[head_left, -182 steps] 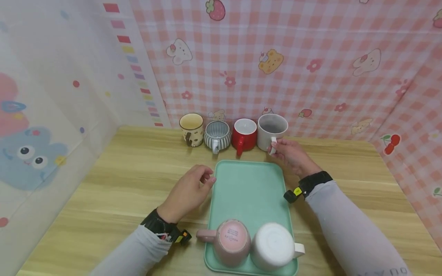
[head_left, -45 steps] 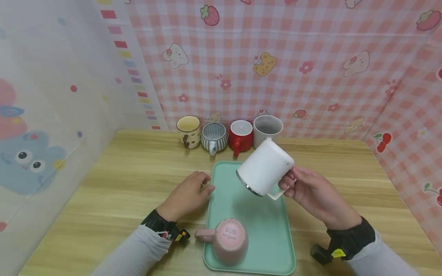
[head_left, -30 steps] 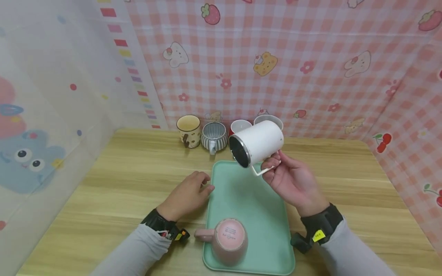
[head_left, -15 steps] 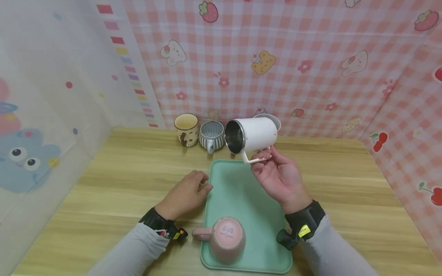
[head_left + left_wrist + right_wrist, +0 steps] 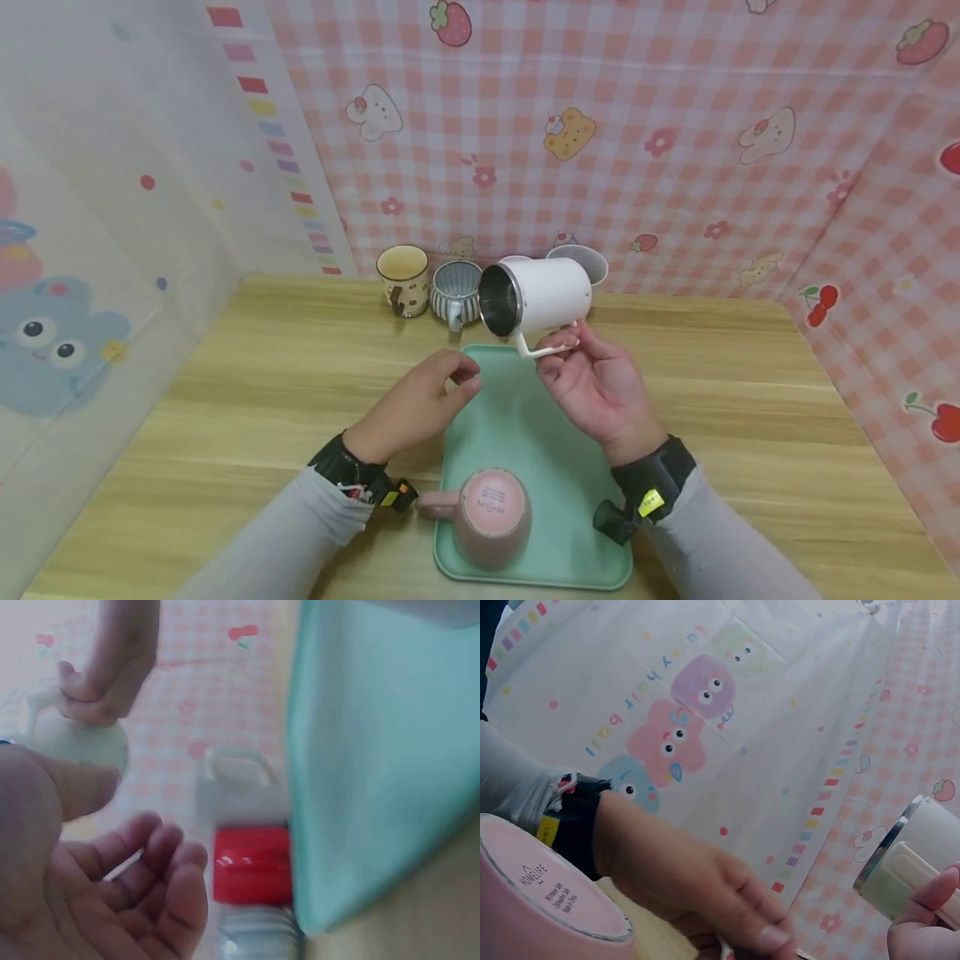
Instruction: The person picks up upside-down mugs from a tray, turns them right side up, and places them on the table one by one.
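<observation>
My right hand [image 5: 600,396] grips the handle of a white mug [image 5: 557,293] with a metal rim. The mug hangs in the air on its side, its dark mouth facing left, over the far end of the green tray [image 5: 558,475]. My left hand [image 5: 420,404] holds nothing; its relaxed fingers reach over the tray's left edge. Upside down at the tray's near left stands a pink mug [image 5: 491,517], its handle sticking out past the rim.
Along the back wall stand a yellow mug [image 5: 405,279] with a brown handle, a striped cup [image 5: 456,292], a red mug [image 5: 253,866] and a light grey mug [image 5: 594,260]. The lifted mug largely hides the last two in the head view. Patterned cloth [image 5: 660,183] hangs behind.
Six seconds ago the white mug sat upside down on the tray and my right hand held the grey mug's handle. Since then it lifted and tipped the white mug. My left hand just shifted right.
</observation>
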A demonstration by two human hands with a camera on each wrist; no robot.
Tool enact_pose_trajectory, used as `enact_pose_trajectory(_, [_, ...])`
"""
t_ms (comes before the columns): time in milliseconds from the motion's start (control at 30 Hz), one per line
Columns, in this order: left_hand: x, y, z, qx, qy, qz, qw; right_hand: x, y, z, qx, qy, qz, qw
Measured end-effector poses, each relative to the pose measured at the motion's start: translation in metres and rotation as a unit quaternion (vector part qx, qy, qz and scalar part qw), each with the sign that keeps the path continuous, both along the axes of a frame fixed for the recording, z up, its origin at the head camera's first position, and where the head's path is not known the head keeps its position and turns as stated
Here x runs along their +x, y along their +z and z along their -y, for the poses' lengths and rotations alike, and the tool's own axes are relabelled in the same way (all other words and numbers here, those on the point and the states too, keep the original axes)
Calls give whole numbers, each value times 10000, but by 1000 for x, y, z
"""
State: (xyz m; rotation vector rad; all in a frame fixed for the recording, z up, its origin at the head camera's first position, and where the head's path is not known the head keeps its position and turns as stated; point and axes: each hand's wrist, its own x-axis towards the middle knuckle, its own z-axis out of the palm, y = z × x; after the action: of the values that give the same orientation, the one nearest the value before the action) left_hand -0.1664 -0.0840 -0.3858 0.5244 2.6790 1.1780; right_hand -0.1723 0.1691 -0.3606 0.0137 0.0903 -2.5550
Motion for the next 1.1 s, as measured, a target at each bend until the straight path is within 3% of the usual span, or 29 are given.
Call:
enact_pose_trajectory(200, [-6,25,-19,992,-269,331,9942,2,-1,2,-84,3,-139,9999])
enact_pose_trajectory(300, [-7,33,-28,1619,-245,711,9839,2,-2,2,-89,-11,-215,9997])
enact_pose_trajectory(467, [-7,37,-42,2760,-105,1366,9513,4,-2,2,-144,-38,-386,9991])
enact_pose_trajectory(633, [-8,40,-53,3852,113,2026,9003,4,-3,2,-179,-65,-611,9979])
enact_pose_trajectory(733, [-7,41,-57,4385,128,2080,8742,4,-4,2,-31,-108,-727,9973])
enact_pose_trajectory(833, [-6,43,-60,4713,118,1989,8592,5,-4,2,273,-169,-772,9965])
enact_pose_trajectory(900, [-5,44,-62,4846,109,1922,8533,5,-3,3,520,-229,-778,9953])
enact_pose_trajectory(1100, [-8,44,-67,5021,243,1822,8451,5,-2,5,1335,-467,-683,9876])
